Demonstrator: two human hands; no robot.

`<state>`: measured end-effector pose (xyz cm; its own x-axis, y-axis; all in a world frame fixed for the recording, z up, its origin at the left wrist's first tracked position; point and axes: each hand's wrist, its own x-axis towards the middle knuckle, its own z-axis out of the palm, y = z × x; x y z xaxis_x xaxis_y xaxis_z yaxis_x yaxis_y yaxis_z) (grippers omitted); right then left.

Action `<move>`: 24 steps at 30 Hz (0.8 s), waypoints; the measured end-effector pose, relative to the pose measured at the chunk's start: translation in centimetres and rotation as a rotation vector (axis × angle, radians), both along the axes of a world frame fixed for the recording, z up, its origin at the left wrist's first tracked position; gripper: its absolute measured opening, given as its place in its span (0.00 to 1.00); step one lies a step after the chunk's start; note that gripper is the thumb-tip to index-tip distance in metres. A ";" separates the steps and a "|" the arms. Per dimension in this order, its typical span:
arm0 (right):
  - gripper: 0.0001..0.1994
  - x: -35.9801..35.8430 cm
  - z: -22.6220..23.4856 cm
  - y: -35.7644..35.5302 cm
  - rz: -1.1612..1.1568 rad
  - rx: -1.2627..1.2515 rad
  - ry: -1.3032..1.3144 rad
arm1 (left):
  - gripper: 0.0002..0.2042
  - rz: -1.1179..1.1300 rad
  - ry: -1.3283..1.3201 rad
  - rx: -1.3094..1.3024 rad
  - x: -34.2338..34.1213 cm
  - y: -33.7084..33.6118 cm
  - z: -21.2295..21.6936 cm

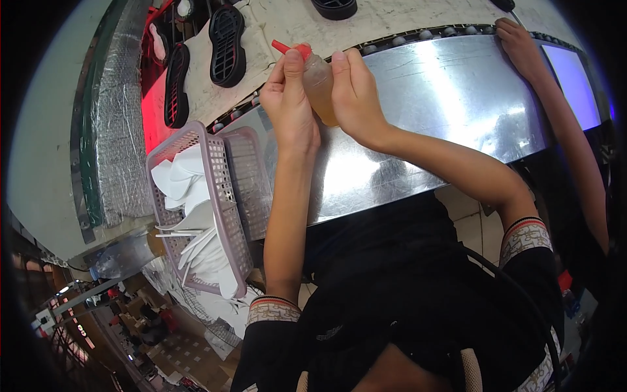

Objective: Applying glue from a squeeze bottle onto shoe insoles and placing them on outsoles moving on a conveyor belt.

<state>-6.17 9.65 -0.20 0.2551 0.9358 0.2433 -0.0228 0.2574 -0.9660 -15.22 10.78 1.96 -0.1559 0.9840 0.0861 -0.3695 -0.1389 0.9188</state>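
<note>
A clear squeeze bottle with yellowish liquid in its lower part is held tilted above the metal worktop. Its red pointed nozzle cap faces up and to the left. My left hand is closed at the cap and neck, thumb on the red part. My right hand is wrapped round the bottle's body from the right, with its fingers partly hidden behind it. Beyond the hands, black shoe soles lie on the pale conveyor belt.
A lilac plastic basket full of white shoe-shaped pieces stands at the left end of the shiny metal worktop. A roller track runs along the worktop's far edge. At the right, another person's arm reaches toward the belt.
</note>
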 end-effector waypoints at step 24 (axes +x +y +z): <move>0.15 3.0 0.0 4.1 0.330 -0.237 0.210 | 0.15 0.295 -0.070 0.229 0.9 0.2 0.8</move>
